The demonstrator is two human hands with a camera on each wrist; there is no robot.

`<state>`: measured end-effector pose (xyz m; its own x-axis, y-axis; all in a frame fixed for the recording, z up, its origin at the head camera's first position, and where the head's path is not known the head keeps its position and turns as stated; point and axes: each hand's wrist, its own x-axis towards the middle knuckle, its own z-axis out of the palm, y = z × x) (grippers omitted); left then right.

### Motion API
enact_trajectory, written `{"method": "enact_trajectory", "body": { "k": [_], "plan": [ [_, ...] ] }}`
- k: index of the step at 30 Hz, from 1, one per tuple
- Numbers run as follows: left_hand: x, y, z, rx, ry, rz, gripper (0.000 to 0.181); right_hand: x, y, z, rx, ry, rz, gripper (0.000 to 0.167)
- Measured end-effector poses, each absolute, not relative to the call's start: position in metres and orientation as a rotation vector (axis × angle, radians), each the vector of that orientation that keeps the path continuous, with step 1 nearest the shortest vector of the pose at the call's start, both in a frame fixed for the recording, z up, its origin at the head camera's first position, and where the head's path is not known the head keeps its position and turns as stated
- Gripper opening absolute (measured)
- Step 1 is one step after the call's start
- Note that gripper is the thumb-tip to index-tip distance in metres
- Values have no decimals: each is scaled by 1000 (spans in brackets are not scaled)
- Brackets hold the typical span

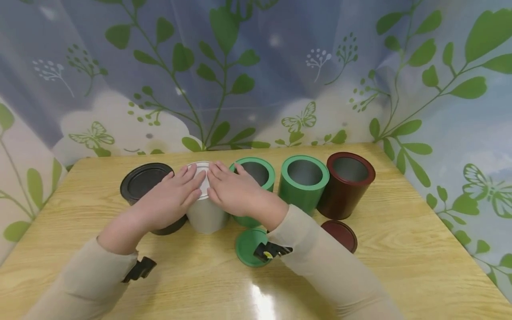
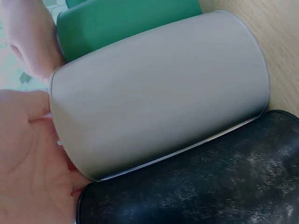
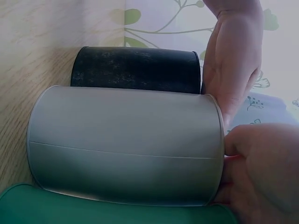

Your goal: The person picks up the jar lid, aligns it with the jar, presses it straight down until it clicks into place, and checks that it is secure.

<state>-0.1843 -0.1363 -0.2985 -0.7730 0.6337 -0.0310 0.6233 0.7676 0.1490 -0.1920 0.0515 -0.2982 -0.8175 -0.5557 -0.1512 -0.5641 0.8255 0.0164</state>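
A white tin [image 1: 208, 215] with a white lid [image 1: 203, 181] on its top stands between a black tin and a green one. My left hand [image 1: 170, 195] rests on the left part of that lid with its fingers straight. From the right, my right hand [image 1: 234, 186] lies on the same lid, fingers extended. In the left wrist view the white tin's smooth side [image 2: 159, 93] fills the middle, the left palm [image 2: 32, 158] at its top end. The right wrist view shows a vertical seam on the tin [image 3: 126, 144] and the right hand [image 3: 266, 163] at its top.
A lidded black tin [image 1: 146, 180] stands at the left. Two lidless green tins [image 1: 304, 191] and a lidless dark red tin [image 1: 344, 195] stand to the right. A green lid [image 1: 246, 249] and a dark red lid [image 1: 342, 235] lie in front on the wooden table [image 1: 192, 284].
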Motion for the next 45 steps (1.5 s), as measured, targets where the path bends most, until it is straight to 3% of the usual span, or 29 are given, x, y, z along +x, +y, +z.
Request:
{"method": "enact_trajectory", "body": {
  "k": [15, 22, 34, 45],
  "plan": [
    [-181, -134, -308, 934, 2900, 71, 82, -189, 57, -308, -925, 2986, 57, 55],
    [-170, -133, -305, 983, 2967, 129, 77, -179, 68, -306, -1011, 3033, 77, 67],
    [-134, -128, -315, 1165, 3041, 182, 74, -146, 102, -315, -1215, 3038, 105, 64],
    [-125, -122, -322, 1294, 3047, 231, 70, -133, 123, -324, -1336, 3056, 131, 65]
  ]
}}
